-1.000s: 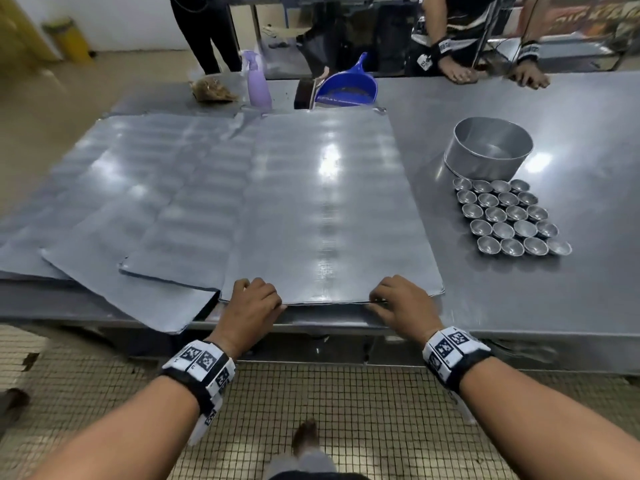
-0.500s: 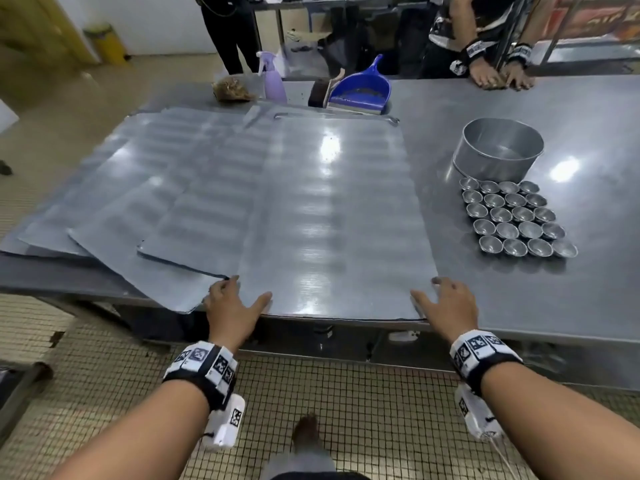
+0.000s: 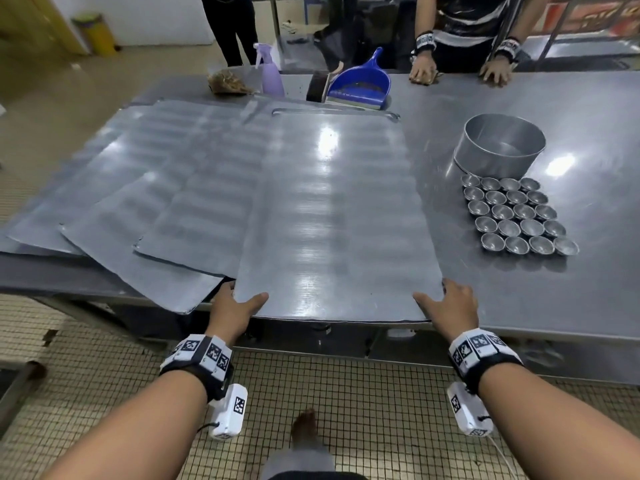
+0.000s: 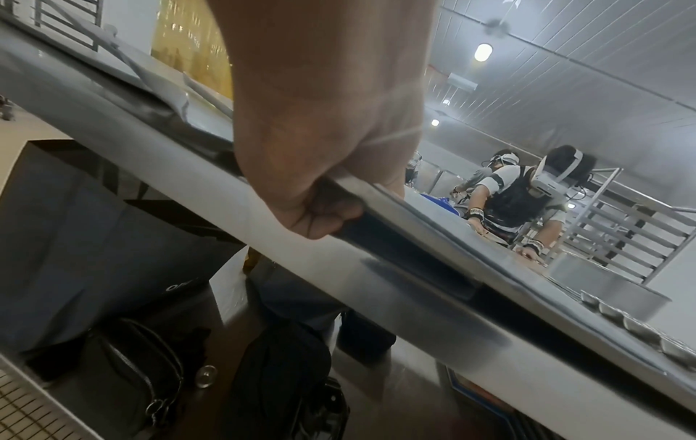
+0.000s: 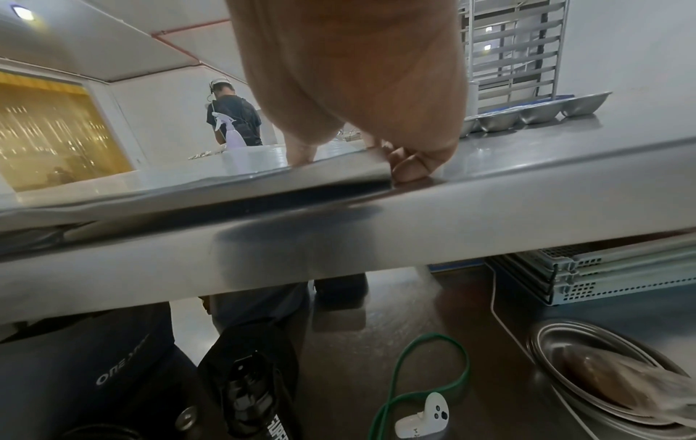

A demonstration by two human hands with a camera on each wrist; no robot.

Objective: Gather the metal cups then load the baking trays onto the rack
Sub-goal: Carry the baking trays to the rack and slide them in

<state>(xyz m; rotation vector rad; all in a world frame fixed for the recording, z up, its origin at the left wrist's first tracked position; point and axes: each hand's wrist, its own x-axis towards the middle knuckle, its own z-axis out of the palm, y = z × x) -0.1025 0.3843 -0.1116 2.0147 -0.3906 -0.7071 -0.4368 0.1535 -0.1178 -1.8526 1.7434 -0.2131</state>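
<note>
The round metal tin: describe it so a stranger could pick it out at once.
Start at the long stainless steel table and look to its right side, past the flat grey baking trays. Just beyond the block of small shiny metal cups stands the round straight-walled metal tin. It is the only large, deep, open-topped container there, far wider and taller than any cup.

Both arms reach forward, the left hand and right hand gripping with thumbs on top.
</note>
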